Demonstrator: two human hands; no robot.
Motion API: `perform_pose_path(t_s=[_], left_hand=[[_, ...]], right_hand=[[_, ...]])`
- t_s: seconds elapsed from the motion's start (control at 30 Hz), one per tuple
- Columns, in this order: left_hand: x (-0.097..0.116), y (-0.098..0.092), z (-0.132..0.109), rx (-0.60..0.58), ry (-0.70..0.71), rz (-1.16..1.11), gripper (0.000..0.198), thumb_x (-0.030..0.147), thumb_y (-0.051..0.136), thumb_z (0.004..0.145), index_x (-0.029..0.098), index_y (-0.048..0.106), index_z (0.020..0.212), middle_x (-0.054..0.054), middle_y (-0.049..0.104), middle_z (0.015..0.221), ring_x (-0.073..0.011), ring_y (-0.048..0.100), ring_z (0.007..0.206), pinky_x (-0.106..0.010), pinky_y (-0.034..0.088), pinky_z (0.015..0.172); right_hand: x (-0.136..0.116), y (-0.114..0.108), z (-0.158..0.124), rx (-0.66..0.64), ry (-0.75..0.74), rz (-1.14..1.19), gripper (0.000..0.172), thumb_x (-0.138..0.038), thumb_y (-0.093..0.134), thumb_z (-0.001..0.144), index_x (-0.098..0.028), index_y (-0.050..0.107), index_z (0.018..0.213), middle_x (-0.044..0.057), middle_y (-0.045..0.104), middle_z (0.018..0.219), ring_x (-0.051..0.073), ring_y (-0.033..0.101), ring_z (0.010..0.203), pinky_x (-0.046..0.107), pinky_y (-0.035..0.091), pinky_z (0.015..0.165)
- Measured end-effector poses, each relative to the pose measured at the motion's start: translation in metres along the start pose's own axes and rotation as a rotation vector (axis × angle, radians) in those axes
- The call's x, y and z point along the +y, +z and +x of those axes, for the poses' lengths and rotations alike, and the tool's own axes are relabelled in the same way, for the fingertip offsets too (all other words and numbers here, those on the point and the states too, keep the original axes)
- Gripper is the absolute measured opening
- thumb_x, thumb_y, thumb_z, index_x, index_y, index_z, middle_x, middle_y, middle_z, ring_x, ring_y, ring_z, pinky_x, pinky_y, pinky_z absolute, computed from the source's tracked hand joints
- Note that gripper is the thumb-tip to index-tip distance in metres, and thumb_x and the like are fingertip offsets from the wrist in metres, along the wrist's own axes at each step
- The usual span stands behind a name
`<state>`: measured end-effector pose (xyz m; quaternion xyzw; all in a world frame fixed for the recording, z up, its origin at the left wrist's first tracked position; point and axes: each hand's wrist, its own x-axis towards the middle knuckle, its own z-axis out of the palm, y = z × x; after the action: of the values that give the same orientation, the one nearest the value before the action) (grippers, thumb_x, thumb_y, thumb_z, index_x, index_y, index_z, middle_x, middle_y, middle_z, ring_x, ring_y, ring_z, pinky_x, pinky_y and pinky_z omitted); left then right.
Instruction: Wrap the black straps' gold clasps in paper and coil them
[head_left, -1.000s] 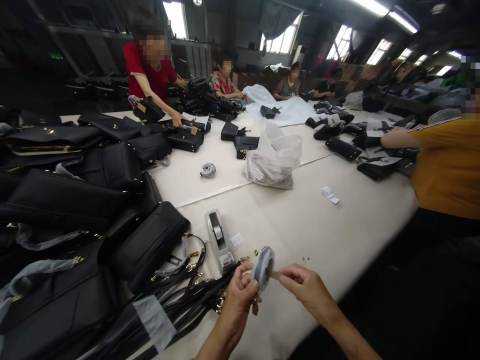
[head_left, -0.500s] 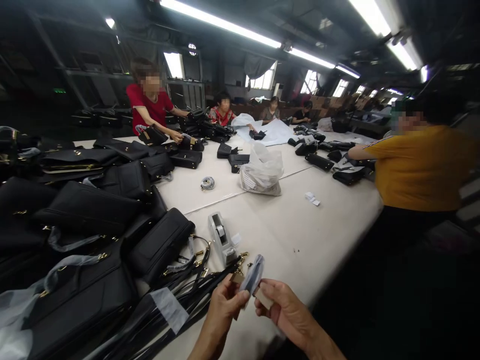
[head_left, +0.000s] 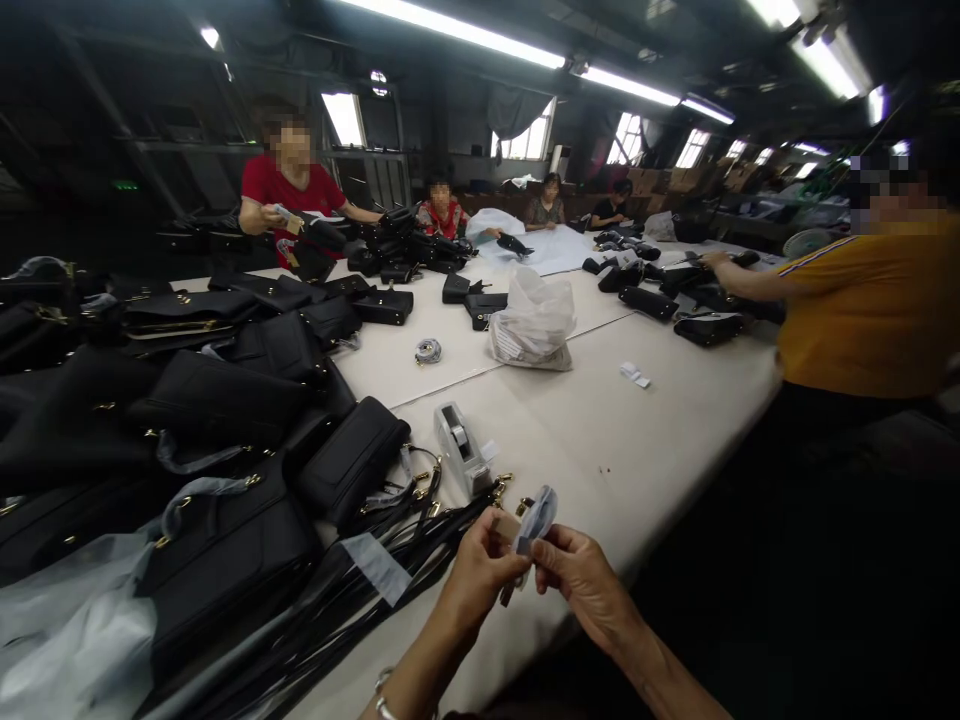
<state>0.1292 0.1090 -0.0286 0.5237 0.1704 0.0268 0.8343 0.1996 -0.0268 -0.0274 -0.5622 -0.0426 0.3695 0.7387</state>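
My left hand [head_left: 478,572] is closed round a small coiled bag strap [head_left: 538,515] in pale translucent wrapping, with a tan piece [head_left: 505,526] like card or tape at its side. Pinched against the coil's near end are the fingers of my right hand [head_left: 581,572]. Gold hardware shows beside the coil. Just beyond my hands is a grey tape dispenser [head_left: 460,450]. Long black straps [head_left: 390,580] with gold clips lie to the left of my hands, a translucent wrapping strip [head_left: 377,568] across them.
Black handbags [head_left: 225,400] are heaped on the left of the pale table [head_left: 570,430]. A white plastic bag [head_left: 534,320], another wrapped coil [head_left: 428,350] and a white slip [head_left: 635,375] lie farther off. Several co-workers handle bags, one in a yellow top [head_left: 862,310] at the right.
My right hand has come in against the wrapped coil; the tan piece it held no longer shows in its fingers. The co-worker in red has lifted an item. The view has shifted slightly left.
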Motion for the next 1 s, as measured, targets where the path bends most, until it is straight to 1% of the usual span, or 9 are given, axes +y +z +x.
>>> perform_pose_path(t_s=[0.17, 0.23, 0.37, 0.5, 0.57, 0.67, 0.8, 0.9, 1.0], left_hand=[[-0.001, 0.012, -0.007, 0.200, 0.136, 0.286, 0.020, 0.023, 0.073, 0.074, 0.020, 0.054, 0.081, 0.007, 0.052, 0.059, -0.0089, 0.044, 0.049, -0.019, 0.033, 0.045], [0.001, 0.012, -0.010, 0.185, 0.133, 0.292, 0.018, 0.023, 0.073, 0.074, 0.018, 0.057, 0.082, 0.004, 0.056, 0.064, -0.0109, 0.050, 0.055, -0.020, 0.039, 0.050], [0.006, 0.005, -0.009, 0.071, 0.026, 0.161, 0.023, 0.036, 0.069, 0.079, 0.014, 0.063, 0.081, -0.003, 0.064, 0.067, -0.0159, 0.060, 0.058, -0.026, 0.047, 0.057], [0.004, 0.005, -0.009, 0.143, 0.032, 0.235, 0.014, 0.028, 0.066, 0.078, 0.014, 0.065, 0.076, -0.003, 0.065, 0.061, -0.0167, 0.060, 0.053, -0.026, 0.045, 0.054], [0.002, 0.007, -0.010, 0.190, 0.115, 0.440, 0.012, 0.023, 0.060, 0.082, 0.017, 0.065, 0.072, -0.002, 0.065, 0.060, -0.0158, 0.059, 0.052, -0.025, 0.042, 0.053], [0.000, 0.005, -0.010, 0.246, 0.318, 0.907, 0.014, 0.015, 0.057, 0.081, 0.021, 0.068, 0.074, -0.001, 0.066, 0.059, -0.0161, 0.059, 0.052, -0.024, 0.038, 0.052], [-0.006, 0.001, -0.008, 0.246, 0.429, 1.091, 0.016, 0.014, 0.060, 0.080, 0.022, 0.072, 0.075, -0.008, 0.072, 0.068, -0.0231, 0.065, 0.063, -0.029, 0.043, 0.060], [-0.018, 0.000, -0.011, 0.245, 0.526, 1.157, 0.023, 0.014, 0.055, 0.086, 0.021, 0.074, 0.097, -0.013, 0.077, 0.088, -0.0277, 0.070, 0.079, -0.035, 0.050, 0.075], [-0.035, -0.003, -0.015, 0.268, 0.734, 1.287, 0.050, 0.007, 0.045, 0.089, 0.017, 0.055, 0.137, -0.017, 0.068, 0.127, -0.0295, 0.066, 0.113, -0.042, 0.048, 0.097]], right_hand=[[0.009, 0.001, 0.008, 0.133, -0.050, -0.067, 0.037, -0.045, 0.088, 0.062, -0.013, 0.070, 0.071, -0.001, 0.060, 0.063, 0.009, 0.044, 0.051, 0.023, 0.039, 0.050], [0.012, 0.001, 0.008, 0.170, -0.082, -0.090, 0.038, -0.046, 0.087, 0.062, -0.014, 0.068, 0.070, -0.002, 0.059, 0.061, 0.008, 0.043, 0.051, 0.023, 0.037, 0.050], [0.014, -0.001, 0.005, 0.190, -0.107, -0.119, 0.037, -0.043, 0.089, 0.060, -0.014, 0.069, 0.070, -0.003, 0.057, 0.058, 0.009, 0.044, 0.053, 0.022, 0.035, 0.050], [0.012, -0.002, -0.003, 0.128, -0.081, -0.076, 0.037, -0.043, 0.088, 0.063, -0.013, 0.072, 0.077, 0.000, 0.061, 0.064, 0.011, 0.047, 0.058, 0.023, 0.040, 0.055], [0.010, -0.002, -0.008, 0.078, -0.049, -0.033, 0.037, -0.046, 0.084, 0.069, -0.012, 0.074, 0.084, 0.002, 0.063, 0.071, 0.012, 0.049, 0.062, 0.026, 0.045, 0.061], [0.011, -0.001, -0.014, 0.060, 0.001, 0.013, 0.038, -0.043, 0.084, 0.070, -0.011, 0.076, 0.090, 0.004, 0.066, 0.076, 0.013, 0.053, 0.067, 0.028, 0.049, 0.067], [0.022, 0.006, -0.014, 0.155, 0.020, 0.055, 0.039, -0.041, 0.086, 0.067, -0.012, 0.076, 0.091, 0.005, 0.071, 0.084, 0.015, 0.059, 0.072, 0.028, 0.050, 0.070], [0.027, 0.014, -0.011, 0.198, 0.016, 0.127, 0.042, -0.045, 0.086, 0.066, -0.014, 0.076, 0.093, 0.004, 0.073, 0.084, 0.018, 0.063, 0.076, 0.031, 0.052, 0.077], [0.023, 0.020, -0.007, 0.170, 0.021, 0.212, 0.044, -0.048, 0.086, 0.065, -0.016, 0.075, 0.093, 0.005, 0.073, 0.084, 0.023, 0.066, 0.081, 0.034, 0.053, 0.081]])
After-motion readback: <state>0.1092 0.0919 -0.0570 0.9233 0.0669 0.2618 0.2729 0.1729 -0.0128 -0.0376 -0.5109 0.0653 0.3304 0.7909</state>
